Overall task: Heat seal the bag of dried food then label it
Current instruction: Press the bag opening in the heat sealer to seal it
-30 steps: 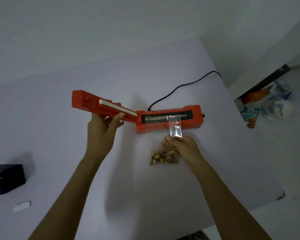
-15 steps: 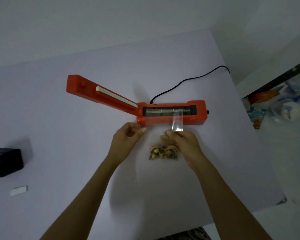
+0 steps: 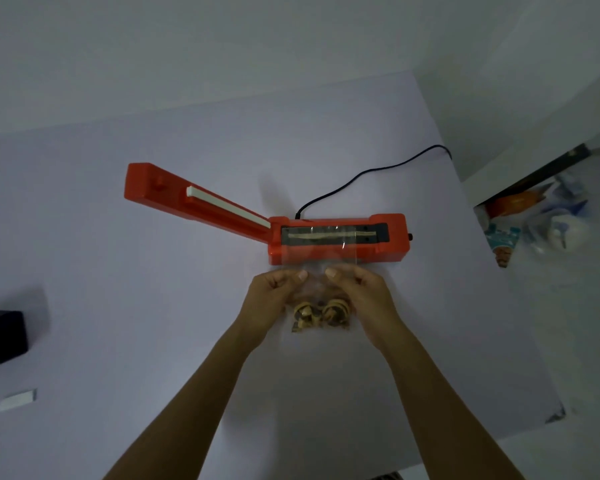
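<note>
Pinching the clear bag (image 3: 317, 252) with the fingers of my left hand (image 3: 274, 292) and right hand (image 3: 359, 292), I spread its open mouth flat across the heat sealer's (image 3: 338, 239) strip, so the raised arm can clamp it evenly.

Black box (image 3: 0, 339), floor clutter (image 3: 534, 220)

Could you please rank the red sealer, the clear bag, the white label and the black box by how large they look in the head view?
1. Sealer, largest.
2. Bag.
3. Black box, cut off by the frame edge, so its rank against the bag is unsure.
4. Label, smallest.
</note>
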Tool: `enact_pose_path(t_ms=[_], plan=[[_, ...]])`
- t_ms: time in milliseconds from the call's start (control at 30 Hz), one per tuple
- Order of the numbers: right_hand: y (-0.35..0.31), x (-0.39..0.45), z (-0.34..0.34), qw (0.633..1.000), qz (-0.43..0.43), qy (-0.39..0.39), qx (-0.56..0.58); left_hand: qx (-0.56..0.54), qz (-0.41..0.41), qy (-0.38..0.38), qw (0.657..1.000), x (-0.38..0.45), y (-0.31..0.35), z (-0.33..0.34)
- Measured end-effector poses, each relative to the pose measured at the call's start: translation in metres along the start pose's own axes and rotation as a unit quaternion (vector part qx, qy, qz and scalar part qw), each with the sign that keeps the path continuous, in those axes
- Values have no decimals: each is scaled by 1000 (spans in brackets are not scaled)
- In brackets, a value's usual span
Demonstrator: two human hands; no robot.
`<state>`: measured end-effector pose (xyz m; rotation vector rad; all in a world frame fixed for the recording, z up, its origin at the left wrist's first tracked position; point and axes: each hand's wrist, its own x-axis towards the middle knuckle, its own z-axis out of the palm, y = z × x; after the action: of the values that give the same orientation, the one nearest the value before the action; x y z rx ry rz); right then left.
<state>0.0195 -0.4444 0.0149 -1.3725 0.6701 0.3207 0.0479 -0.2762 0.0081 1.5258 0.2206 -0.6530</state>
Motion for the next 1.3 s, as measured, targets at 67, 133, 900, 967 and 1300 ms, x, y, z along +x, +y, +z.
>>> enact_pose_path(t_ms=[67, 133, 900, 967, 1300], plan=[[-1, -1, 0, 1000, 4, 9, 19, -8, -4, 3, 1000, 1, 1, 0], [-3, -1, -1, 999, 12, 26, 21, -13, -10, 1, 1000, 2, 3, 1], [-31, -4, -3, 991, 30, 123, 32, -61, -39, 97, 993, -1, 24, 24], [-32, -3, -2, 992, 18, 125, 8, -61, -42, 88, 993, 0, 25, 25], [-35, -3, -4, 990, 5, 134, -36, -78, -66, 89, 991, -2, 30, 30]])
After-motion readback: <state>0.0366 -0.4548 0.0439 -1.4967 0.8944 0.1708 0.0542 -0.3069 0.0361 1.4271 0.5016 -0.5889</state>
